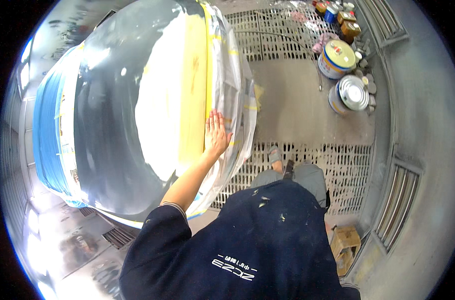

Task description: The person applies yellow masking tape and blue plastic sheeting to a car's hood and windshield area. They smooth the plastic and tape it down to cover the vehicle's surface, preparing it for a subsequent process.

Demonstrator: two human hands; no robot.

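My left hand (217,135) lies flat on the right edge of a large, glossy car panel (110,135), fingers stretched out and pointing away from me. It holds nothing. Under and beside it run a tan band (191,90) and a strip of yellow masking tape (208,50). Left of the band, a bright white patch (160,110) covers part of the dark grey surface. Clear plastic sheeting (243,100) hangs along the panel's right side, next to my fingers. My right hand is out of sight.
Blue masking cover (50,130) wraps the car's far left side. On the right stand a yellow-lidded can (339,54), a can with a silver lid (354,94) and several small bottles. A hose (282,35) crosses the floor grating (352,165). Near the wall sits a cardboard box (345,236).
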